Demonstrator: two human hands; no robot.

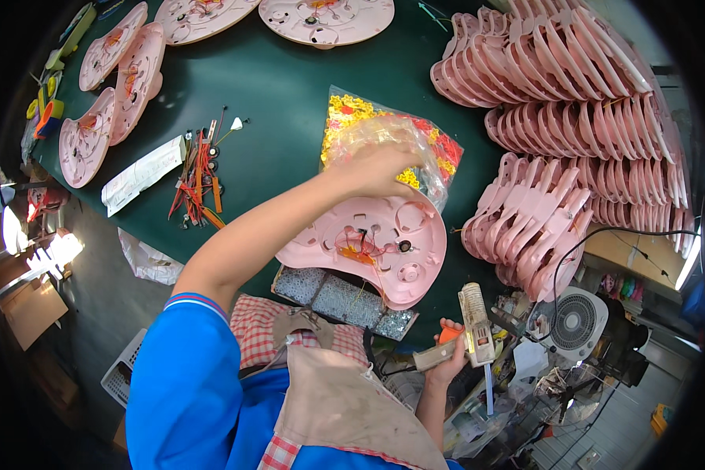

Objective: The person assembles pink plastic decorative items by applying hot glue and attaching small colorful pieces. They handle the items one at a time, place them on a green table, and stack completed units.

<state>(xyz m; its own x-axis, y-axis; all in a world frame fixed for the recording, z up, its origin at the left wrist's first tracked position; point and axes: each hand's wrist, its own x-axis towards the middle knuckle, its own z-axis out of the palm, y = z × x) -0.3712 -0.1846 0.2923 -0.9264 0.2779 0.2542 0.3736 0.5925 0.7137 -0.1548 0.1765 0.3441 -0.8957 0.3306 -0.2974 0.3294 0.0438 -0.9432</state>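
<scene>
My left hand reaches over an open clear plastic bag of small yellow and red plastic pieces; its fingertips are partly hidden at the bag's film. Just below that hand lies a pink plastic shell, hollow side up, with red wires, an orange strip and a small round speaker inside. Low on the right, my right hand is closed around the handle of a hot glue gun, which has an orange trigger and a glue stick out of its back end.
Stacked pink shells fill the table's right side. More wired shells lie at the left and far edge. A heap of wired parts is beside a white packet. A bubble-textured block sits at the near edge; a fan stands right.
</scene>
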